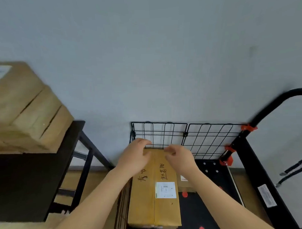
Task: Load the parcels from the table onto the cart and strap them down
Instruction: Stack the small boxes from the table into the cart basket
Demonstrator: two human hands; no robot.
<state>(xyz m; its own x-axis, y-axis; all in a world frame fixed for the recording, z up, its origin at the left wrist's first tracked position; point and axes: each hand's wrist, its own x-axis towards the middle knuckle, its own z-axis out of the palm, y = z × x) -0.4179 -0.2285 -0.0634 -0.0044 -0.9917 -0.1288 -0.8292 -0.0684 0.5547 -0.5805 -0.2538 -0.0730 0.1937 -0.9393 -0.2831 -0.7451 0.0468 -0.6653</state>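
Grey wall behind, long parcel [153,191] lies flat on cart [215,170], long axis running away toward wire panel [187,138], both hands at its far end, left hand [135,155] flat on top, right hand [180,158] fingers curled, grip unclear, more parcels [26,108] on bench [36,183] left.

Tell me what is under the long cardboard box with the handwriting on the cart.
The long cardboard box lies on a stack of flat brown pieces showing along its left edge, over the black cart deck. A smaller parcel sits beside it; whatever lies directly beneath is hidden.
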